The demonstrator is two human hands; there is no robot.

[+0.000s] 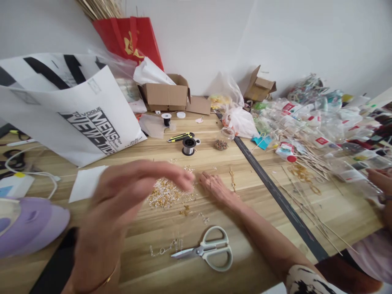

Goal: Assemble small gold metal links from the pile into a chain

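Red bag (143, 45) behind an open cardboard box (167, 94)

thin gold bracelet (110, 278), white sleeve (306, 281) with black blotches

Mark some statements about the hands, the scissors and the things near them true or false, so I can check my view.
1. The scissors lie on the table, in neither hand. True.
2. The left hand is pressed flat on the table. False: the left hand is raised above it.
3. The right hand rests on the table beside the pile of small gold and silver pieces. True.
4. The yellow-and-black knife lies inside the clear cup. False: the knife lies on the table next to the wire spool.
5. The red bag stands behind the open cardboard box. True.
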